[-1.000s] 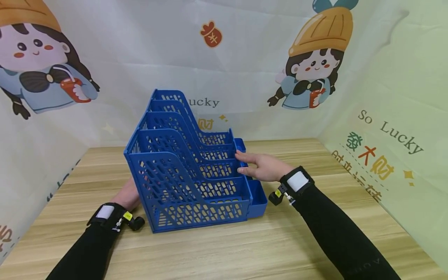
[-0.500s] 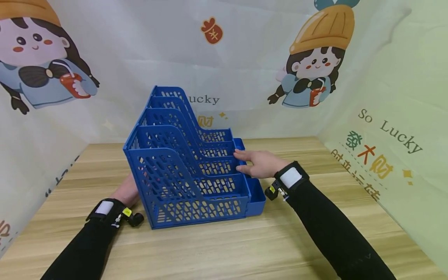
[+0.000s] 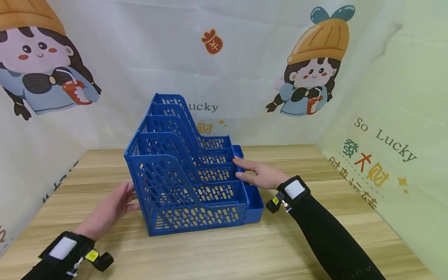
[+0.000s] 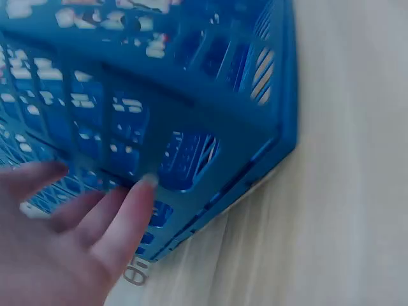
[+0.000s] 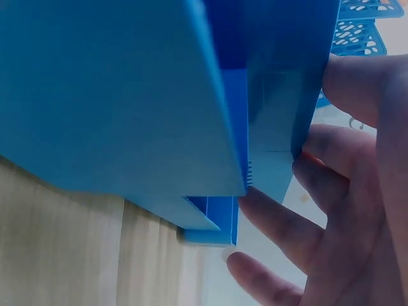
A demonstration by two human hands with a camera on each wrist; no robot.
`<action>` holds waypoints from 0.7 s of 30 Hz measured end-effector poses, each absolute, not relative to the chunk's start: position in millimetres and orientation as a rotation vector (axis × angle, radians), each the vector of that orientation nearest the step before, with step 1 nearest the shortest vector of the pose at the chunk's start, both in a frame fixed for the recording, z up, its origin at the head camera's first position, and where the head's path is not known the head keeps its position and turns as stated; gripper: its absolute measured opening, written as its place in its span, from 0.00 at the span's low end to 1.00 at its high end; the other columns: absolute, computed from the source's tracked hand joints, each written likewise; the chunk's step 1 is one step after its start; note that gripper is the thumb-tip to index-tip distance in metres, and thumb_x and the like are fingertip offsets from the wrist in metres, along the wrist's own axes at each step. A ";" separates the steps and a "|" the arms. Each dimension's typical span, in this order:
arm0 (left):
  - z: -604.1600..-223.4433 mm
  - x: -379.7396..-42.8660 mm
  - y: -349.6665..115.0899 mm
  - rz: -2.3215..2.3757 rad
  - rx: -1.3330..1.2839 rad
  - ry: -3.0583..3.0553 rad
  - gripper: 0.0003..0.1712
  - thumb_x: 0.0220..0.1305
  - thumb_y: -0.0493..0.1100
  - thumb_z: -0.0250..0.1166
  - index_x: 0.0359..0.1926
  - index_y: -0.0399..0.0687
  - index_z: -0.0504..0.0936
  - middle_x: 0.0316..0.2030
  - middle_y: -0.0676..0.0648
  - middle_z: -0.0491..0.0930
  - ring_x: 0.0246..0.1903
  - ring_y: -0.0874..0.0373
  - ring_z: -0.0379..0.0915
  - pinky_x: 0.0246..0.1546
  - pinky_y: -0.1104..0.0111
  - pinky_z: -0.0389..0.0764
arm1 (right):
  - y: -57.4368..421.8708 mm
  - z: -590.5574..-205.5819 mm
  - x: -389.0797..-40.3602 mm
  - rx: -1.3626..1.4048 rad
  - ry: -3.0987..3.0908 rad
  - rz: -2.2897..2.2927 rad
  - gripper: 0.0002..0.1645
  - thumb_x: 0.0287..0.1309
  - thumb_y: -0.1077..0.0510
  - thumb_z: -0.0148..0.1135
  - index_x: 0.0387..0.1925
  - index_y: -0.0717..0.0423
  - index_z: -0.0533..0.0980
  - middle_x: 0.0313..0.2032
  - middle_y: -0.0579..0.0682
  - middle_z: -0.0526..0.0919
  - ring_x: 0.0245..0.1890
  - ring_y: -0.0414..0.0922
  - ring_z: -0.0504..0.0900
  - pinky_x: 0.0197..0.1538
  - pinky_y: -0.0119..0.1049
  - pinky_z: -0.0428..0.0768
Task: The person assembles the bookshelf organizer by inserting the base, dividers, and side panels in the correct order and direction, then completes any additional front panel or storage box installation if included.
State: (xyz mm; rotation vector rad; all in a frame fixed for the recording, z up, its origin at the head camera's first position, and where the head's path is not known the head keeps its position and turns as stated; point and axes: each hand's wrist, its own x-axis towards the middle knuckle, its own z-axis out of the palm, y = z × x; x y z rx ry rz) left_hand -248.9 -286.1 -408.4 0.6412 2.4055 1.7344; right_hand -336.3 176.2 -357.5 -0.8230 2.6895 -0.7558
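Note:
A blue plastic file rack [image 3: 175, 202] with perforated dividers stands upright on the wooden table. Small open bins [image 3: 254, 214] line its low right end. My left hand [image 3: 112, 208] is at the tall left end, fingers extended; in the left wrist view, its fingertips [image 4: 148, 182] are right at the slotted wall [image 4: 191, 108]. At the low end, my right hand [image 3: 262, 175] has its fingertips on the edge above the bins, fingers spread and slightly bent. The right wrist view shows its thumb [image 5: 354, 80] by the rack's smooth end panel [image 5: 280, 121].
The wooden table [image 3: 210, 254] extends around the rack. A white cloth printed with cartoon figures [image 3: 245, 70] hangs behind it and continues down both sides [image 3: 395, 116]. Each wrist wears a black strap with a small camera [image 3: 103, 261].
My left hand has drawn back to the left from behind the rack, so more of it shows. The right hand keeps its place at the low end. The rack has barely moved.

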 end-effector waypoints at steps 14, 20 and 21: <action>-405.0 -239.0 -304.3 1.430 0.633 2.583 0.38 0.80 0.42 0.67 0.82 0.36 0.65 0.67 0.31 0.82 0.55 0.70 0.85 0.51 0.70 0.89 | 192.2 -380.8 -294.9 -0.992 2.806 -0.840 0.34 0.83 0.45 0.60 0.83 0.46 0.69 0.84 0.56 0.64 0.86 0.66 0.56 0.82 0.74 0.61; -404.1 -265.8 -314.5 1.382 0.343 2.715 0.23 0.85 0.53 0.62 0.59 0.35 0.79 0.45 0.41 0.88 0.37 0.60 0.84 0.37 0.65 0.87 | 193.3 -379.2 -257.8 -1.226 2.864 -0.705 0.35 0.78 0.46 0.66 0.81 0.44 0.73 0.80 0.61 0.68 0.85 0.67 0.57 0.80 0.79 0.57; -405.4 -269.2 -311.8 1.409 0.320 2.699 0.23 0.86 0.54 0.60 0.55 0.34 0.80 0.43 0.42 0.88 0.36 0.59 0.85 0.36 0.64 0.88 | 190.6 -378.2 -251.7 -1.279 2.881 -0.633 0.36 0.78 0.44 0.66 0.82 0.43 0.71 0.79 0.62 0.69 0.84 0.66 0.60 0.80 0.78 0.58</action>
